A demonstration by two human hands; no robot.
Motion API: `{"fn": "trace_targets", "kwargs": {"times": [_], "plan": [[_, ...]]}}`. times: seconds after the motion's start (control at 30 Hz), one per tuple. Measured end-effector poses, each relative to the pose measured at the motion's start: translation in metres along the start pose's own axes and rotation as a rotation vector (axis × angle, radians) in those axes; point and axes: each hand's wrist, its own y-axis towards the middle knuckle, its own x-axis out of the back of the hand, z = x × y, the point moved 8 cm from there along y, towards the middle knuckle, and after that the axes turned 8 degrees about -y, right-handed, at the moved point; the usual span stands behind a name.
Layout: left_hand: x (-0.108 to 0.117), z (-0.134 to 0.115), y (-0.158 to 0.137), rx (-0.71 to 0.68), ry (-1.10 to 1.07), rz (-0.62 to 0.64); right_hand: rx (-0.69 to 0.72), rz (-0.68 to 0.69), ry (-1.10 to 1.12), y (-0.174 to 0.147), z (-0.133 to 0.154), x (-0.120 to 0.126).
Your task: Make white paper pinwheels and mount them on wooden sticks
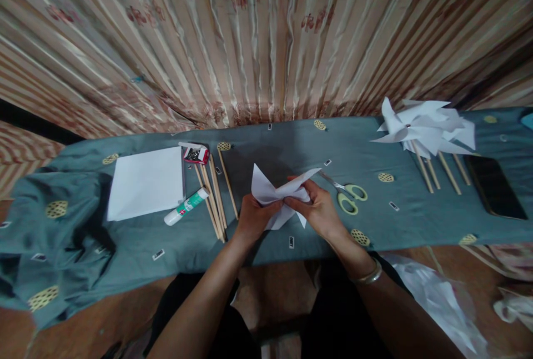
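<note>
Pinching bent white paper [263,185], the left hand [255,216] and right hand [321,209] sit close together near scissors [342,187].

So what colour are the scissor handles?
The scissor handles are pale yellowish green; they show in the head view.

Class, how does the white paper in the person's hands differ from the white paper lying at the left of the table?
The held paper is bent, with pointed corners sticking up; the flat paper is spread out with a four-sided outline.
The held paper is pinched between the left hand and right hand; the flat paper rests on the tablecloth, with neither hand touching it.
Both are white.
</note>
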Motion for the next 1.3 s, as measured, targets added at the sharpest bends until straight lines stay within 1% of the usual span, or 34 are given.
{"fn": "trace_targets", "kwargs": {"times": [0.37, 0.57, 0.73, 0.83, 1.07, 1.3], "plan": [[-0.006, -0.005, -0.004, -0.02, -0.017, 0.016, 0.019, -0.02, -0.038, 0.0, 0.0, 0.003], [-0.002, -0.003, -0.006, -0.015, 0.006, 0.01, -0.001, -0.003, 0.013, -0.003, 0.0, -0.001], [0.002, -0.004, -0.01, -0.025, 0.065, 0.005, -0.01, 0.006, -0.014, -0.006, -0.001, -0.002], [0.005, -0.003, -0.013, -0.018, 0.065, -0.01, -0.009, 0.004, -0.004, -0.009, -0.001, -0.002], [0.005, -0.003, -0.021, -0.034, -0.013, -0.018, 0.078, 0.04, -0.031, -0.018, 0.006, -0.007], [0.006, -0.004, -0.032, -0.016, -0.019, -0.009, 0.079, 0.067, -0.114, -0.025, 0.004, -0.009]]}}
